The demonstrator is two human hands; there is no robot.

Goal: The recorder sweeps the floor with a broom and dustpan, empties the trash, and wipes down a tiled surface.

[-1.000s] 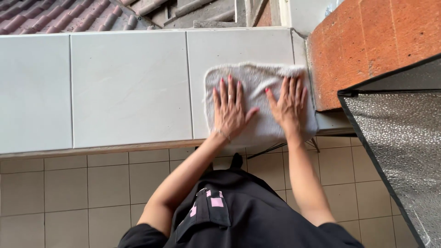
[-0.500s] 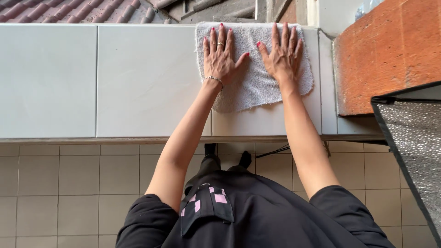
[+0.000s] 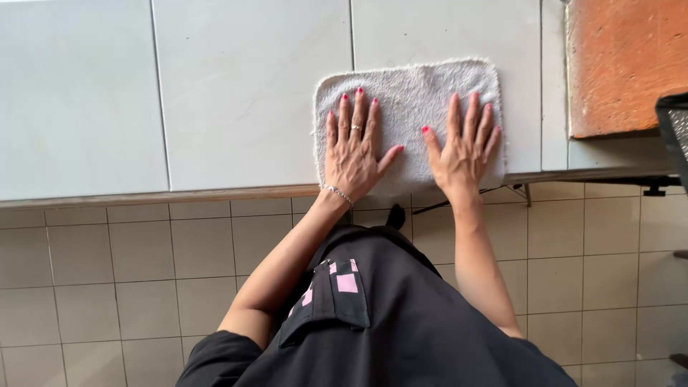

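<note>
Item: grey cloth [image 3: 412,115], lying flat at the near edge of the white tiled worktop [image 3: 236,93]. Left hand [image 3: 352,147] and right hand [image 3: 462,143]: both spread, palms pressed down on it. Step: wiping. Next stroke likely needs even pressure. Against half a second ago: cloth nearer the edge, squarer.

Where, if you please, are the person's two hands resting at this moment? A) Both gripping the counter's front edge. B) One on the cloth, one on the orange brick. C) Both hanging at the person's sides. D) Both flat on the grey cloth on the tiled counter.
D: the left hand and right hand lie flat, fingers spread, on the grey cloth on the tiled counter.
</note>
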